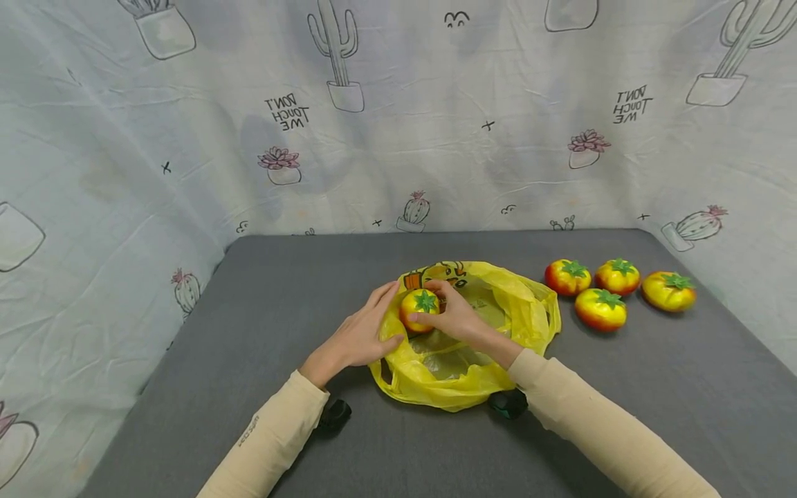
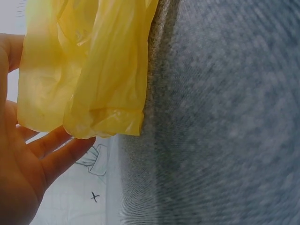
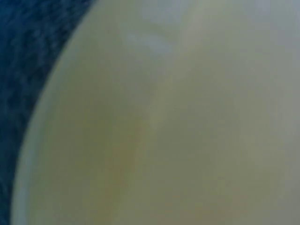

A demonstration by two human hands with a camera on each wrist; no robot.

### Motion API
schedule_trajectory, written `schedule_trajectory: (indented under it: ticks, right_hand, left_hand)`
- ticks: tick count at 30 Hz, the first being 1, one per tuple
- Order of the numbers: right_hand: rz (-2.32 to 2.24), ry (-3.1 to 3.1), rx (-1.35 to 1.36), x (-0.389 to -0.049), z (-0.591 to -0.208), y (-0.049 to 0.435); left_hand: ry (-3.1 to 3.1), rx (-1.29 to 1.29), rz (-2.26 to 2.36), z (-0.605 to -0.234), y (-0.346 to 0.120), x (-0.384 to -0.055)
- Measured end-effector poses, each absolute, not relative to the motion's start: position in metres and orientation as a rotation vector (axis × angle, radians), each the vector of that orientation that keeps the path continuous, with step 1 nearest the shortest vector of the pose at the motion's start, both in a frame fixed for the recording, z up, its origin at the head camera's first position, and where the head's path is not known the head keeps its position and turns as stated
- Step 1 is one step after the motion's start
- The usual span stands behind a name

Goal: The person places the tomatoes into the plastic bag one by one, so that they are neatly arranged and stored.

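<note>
In the head view a yellow plastic bag [image 1: 535, 304] lies with its mouth spread wide. My right hand [image 1: 459, 319] reaches into its left part and holds a red-and-yellow tomato [image 1: 411, 302] with a green leafy top, thumb in front and fingers behind. My left hand [image 1: 364, 335] rests along the bag's left side, fingers stretched out. In the left wrist view, the straight fingers [image 2: 63, 152] touch the outside of the yellow plastic [image 2: 108, 70]. Blurred pale yellow plastic [image 3: 164, 131] fills most of the right wrist view, which hides the right hand there.
Several more tomatoes [image 1: 600, 310] sit on the grey table [image 1: 280, 290] to the right of the bag. Dark wrist devices [image 1: 507, 403] show under both forearms. A white curtain [image 1: 398, 138] with printed cacti hangs behind and at the sides.
</note>
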State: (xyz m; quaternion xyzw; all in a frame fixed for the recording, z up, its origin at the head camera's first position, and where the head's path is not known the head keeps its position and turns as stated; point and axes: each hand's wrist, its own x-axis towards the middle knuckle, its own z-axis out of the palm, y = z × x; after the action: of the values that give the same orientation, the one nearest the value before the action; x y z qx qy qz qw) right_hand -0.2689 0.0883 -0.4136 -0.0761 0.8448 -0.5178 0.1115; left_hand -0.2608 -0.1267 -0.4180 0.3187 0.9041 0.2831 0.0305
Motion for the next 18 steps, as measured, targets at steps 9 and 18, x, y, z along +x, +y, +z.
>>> schedule_trajectory:
  ticks: [9,18]
  right_hand:
    - [-1.577,2.492,-0.212,-0.267,-0.405,0.104]
    - [-1.736,2.420,-0.149,-0.266,-0.390,0.125]
  left_hand:
    - [2.793,0.977,0.868,-0.418,-0.127,-0.261]
    - [2.817,0.977,0.852,-0.419,-0.128,-0.262]
